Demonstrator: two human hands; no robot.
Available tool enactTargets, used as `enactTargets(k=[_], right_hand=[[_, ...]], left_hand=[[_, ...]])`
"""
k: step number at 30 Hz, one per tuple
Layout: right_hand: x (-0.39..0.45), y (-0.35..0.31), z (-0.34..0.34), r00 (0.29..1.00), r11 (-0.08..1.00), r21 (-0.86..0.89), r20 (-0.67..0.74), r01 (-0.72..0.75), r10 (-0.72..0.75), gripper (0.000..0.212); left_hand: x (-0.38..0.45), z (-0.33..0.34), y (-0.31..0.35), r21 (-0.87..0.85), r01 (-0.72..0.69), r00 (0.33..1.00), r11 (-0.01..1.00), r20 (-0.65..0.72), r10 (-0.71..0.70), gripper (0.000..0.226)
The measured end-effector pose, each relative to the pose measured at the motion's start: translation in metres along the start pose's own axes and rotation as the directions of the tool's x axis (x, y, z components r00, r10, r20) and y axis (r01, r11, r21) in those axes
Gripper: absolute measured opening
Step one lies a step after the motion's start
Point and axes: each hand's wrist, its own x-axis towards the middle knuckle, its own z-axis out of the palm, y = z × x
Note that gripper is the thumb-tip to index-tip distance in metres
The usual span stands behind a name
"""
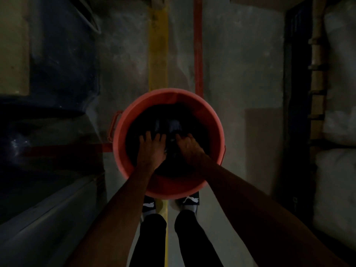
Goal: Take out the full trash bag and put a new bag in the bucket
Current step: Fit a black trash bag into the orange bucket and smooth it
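A round red bucket stands on the floor right in front of my feet. A black trash bag lies dark inside it, with a pale glint near its middle. Both my hands reach down into the bucket. My left hand lies with its fingers spread and straight on the bag. My right hand is beside it, its fingers bent down into the bag's plastic; the dim light hides whether they pinch it.
The scene is dim. A yellow floor stripe and a red stripe run past the bucket. A large dark blue drum stands at the left. White sacks and a ladder line the right side.
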Motion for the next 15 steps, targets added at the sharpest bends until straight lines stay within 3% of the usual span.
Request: enactTargets(k=[5,10,15], right_hand=[[0.001,-0.008,-0.008,0.998,0.995,0.079,0.017,-0.061,0.060,0.056],[0.003,-0.002,-0.002,0.999,0.993,-0.119,0.046,0.009,-0.004,0.058],[0.004,-0.001,-0.001,0.999,0.988,-0.152,0.027,0.022,-0.018,0.048]], left_hand=[[0.010,0.007,-0.006,-0.024,-0.032,0.999,0.999,0.016,0.032,0.052],[0.018,0.014,-0.003,-0.078,-0.001,1.000,0.997,0.021,0.003,0.047],[0.021,0.008,-0.003,-0.103,-0.007,0.999,0.995,0.044,0.012,0.041]])
